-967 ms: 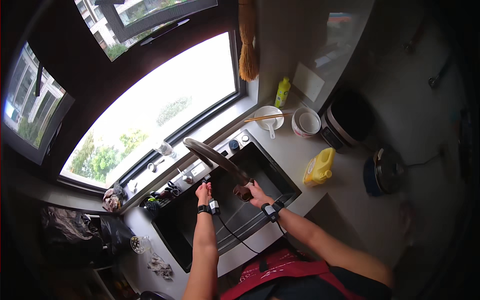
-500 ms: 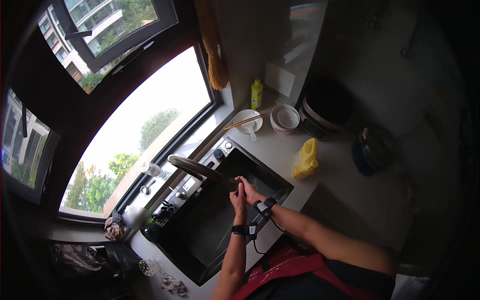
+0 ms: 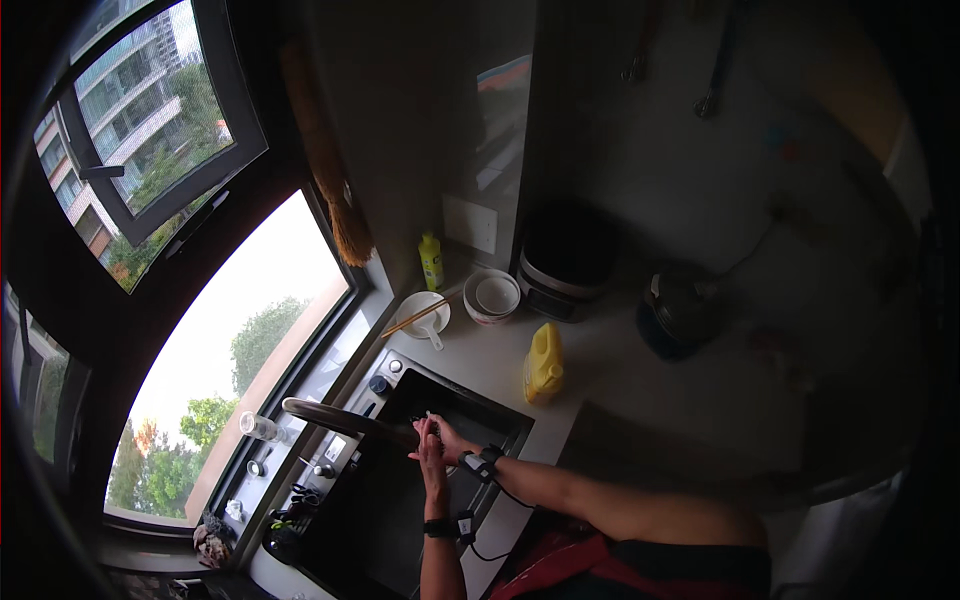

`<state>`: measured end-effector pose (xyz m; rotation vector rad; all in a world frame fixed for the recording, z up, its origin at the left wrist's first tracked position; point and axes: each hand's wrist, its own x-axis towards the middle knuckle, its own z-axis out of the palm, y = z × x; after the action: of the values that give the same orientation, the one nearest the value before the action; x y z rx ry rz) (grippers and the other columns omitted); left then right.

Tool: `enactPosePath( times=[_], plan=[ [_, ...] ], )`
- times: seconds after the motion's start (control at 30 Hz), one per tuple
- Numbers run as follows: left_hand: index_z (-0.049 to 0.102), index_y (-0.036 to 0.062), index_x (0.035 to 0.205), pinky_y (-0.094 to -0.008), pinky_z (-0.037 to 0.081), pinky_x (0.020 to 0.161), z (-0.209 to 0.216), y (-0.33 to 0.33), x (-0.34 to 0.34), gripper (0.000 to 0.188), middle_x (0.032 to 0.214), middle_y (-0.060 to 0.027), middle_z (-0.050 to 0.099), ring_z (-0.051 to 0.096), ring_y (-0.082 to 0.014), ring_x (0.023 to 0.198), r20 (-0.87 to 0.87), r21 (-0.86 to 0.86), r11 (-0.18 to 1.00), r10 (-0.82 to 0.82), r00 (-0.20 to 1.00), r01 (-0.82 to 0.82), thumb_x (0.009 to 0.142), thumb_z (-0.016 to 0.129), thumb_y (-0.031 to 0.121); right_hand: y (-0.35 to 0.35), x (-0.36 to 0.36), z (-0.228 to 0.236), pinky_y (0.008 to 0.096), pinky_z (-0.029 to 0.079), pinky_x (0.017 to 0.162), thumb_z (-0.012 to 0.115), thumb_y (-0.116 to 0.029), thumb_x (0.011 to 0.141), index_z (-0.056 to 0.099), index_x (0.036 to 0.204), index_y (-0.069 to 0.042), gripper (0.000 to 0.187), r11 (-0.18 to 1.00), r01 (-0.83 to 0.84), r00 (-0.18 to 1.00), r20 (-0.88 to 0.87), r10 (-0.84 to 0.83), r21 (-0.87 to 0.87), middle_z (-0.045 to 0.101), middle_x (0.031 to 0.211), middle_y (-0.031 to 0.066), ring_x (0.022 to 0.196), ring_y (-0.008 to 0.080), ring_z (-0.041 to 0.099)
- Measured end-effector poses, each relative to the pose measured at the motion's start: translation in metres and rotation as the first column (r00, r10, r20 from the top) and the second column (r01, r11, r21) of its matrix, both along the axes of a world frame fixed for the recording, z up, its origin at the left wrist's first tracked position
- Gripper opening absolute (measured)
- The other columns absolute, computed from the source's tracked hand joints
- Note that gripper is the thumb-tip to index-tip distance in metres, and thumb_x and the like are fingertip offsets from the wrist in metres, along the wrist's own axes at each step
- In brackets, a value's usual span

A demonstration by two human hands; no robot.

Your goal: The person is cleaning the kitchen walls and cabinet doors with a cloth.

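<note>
My left hand (image 3: 431,462) and my right hand (image 3: 455,441) are pressed together over the black sink (image 3: 375,520), just below the end of the dark curved faucet (image 3: 335,415). The left fingers stretch upward and lie against the right hand. Partly covered by the left, the right hand's fingers seem extended too. No object shows clearly between the palms. A small pale glint by the fingertips may be water, but it is too small to tell.
Right of the sink stands a yellow jug (image 3: 543,365). Behind it are stacked bowls (image 3: 492,296), a white plate (image 3: 410,308) with chopsticks and a spoon, a yellow-green bottle (image 3: 431,262) and a dark cooker (image 3: 565,265). A glass jar (image 3: 262,427) sits on the sill.
The view has swung, so the whole scene sits lower and farther left. Both hands stay together by the faucet end, with the left fingers now straighter against the right hand.
</note>
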<state>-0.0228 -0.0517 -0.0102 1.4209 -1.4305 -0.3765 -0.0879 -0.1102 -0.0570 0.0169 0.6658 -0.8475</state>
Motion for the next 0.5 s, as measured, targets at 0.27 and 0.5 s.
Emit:
enactPosePath(
  times=[0.27, 0.5],
  plan=[
    [0.051, -0.0002, 0.125, -0.0329, 0.055, 0.089, -0.139, 0.009, 0.192, 0.030, 0.120, -0.0129, 0.066, 0.068, -0.0214, 0.102, -0.816, 0.551, 0.834, 0.546, 0.190, -0.031, 0.098, 0.047, 0.013, 0.034, 0.034, -0.041, 0.0375, 0.059, 0.083, 0.072, -0.025, 0.087, 0.058, 0.118, -0.007, 0.039, 0.930, -0.303, 0.951, -0.131, 0.280, -0.211, 0.067, 0.101, 0.0091, 0.090, 0.0206, 0.067],
    [0.057, 0.0017, 0.110, -0.0444, 0.046, 0.102, -0.100, -0.061, 0.149, 0.021, 0.115, -0.0104, 0.066, 0.064, -0.0215, 0.111, -0.904, 0.357, 0.912, 0.392, -0.171, 0.202, 0.093, 0.052, 0.012, -0.022, -0.007, -0.161, 0.0332, 0.054, 0.058, 0.068, -0.025, 0.092, 0.065, 0.093, -0.004, 0.022, 0.625, -0.511, 0.737, -0.675, -0.034, -0.590, 0.068, 0.086, 0.0106, 0.072, 0.0210, 0.068]
  ],
)
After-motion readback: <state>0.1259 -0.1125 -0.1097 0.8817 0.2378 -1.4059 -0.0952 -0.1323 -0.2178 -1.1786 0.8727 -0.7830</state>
